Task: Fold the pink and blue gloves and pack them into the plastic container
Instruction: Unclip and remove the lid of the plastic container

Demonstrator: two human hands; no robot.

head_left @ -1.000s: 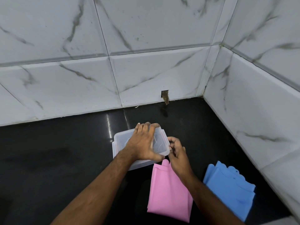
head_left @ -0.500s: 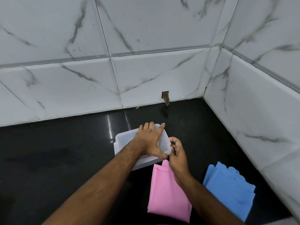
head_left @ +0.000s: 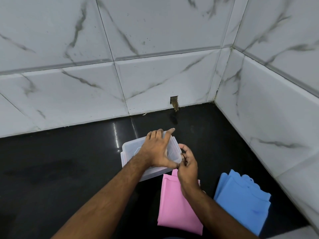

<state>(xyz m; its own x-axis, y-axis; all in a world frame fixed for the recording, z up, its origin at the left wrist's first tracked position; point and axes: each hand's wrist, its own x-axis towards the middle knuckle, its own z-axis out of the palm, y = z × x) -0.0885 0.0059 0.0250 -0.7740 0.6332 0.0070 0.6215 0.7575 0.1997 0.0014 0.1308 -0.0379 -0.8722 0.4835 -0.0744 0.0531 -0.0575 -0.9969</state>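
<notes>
A clear plastic container with its lid on stands on the black counter. My left hand lies spread over the lid and grips it, thumb at the near right corner. My right hand is at the container's right side, fingers curled on the lid's side clip. The pink gloves lie flat just in front of the container, partly under my right wrist. The blue gloves lie in a stack to the right of the pink ones.
The black counter meets white marble-tiled walls at the back and the right. A small hole with a brown stain sits at the foot of the back wall.
My left hand has shifted a little to the right over the lid. My right hand's fingers have closed in on the container's right side clip. The gloves have not moved.
</notes>
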